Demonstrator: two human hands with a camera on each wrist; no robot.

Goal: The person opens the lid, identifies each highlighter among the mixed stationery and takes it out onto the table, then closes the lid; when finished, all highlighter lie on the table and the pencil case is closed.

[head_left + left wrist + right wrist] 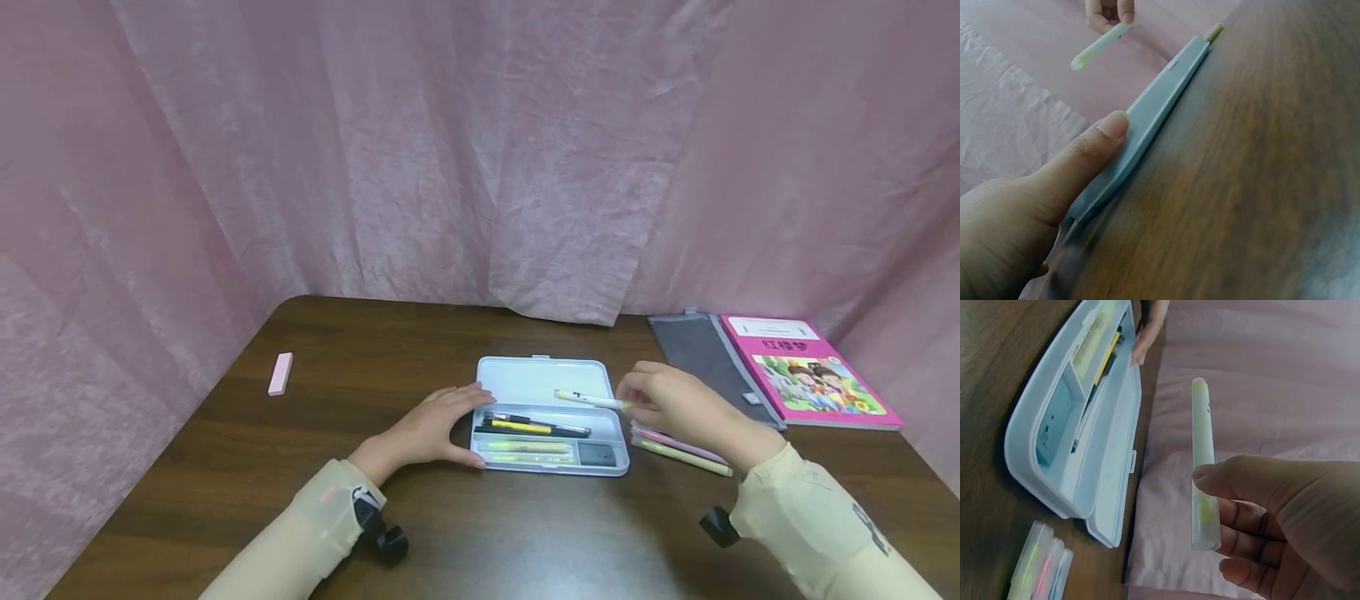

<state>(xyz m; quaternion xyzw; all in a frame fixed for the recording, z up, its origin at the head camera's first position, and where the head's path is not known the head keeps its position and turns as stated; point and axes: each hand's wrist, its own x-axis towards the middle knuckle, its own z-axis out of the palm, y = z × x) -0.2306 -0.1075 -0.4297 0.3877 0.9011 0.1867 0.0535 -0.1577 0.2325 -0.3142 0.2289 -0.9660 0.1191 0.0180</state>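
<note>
A pale blue pencil case (551,469) lies with its lid (517,379) folded back. My left hand (435,425) rests on the case's left end, fingers spread and fairly straight, the thumb (1085,147) against its front wall. Inside are black pens, a yellow pen (517,426), two yellow highlighters (528,447) and a dark eraser (597,454). My right hand (667,400) pinches a white highlighter (1202,437) with a yellow end between thumb and fingers. It is raised over the right part of the lid in the head view.
To the right of the case lie three highlighters (1040,565) with yellow, pink and blue inside. Behind them are a grey pouch (697,350) and a pink picture book (817,375). A small pink block (281,373) lies far left. A pink curtain (420,167) hangs behind the table.
</note>
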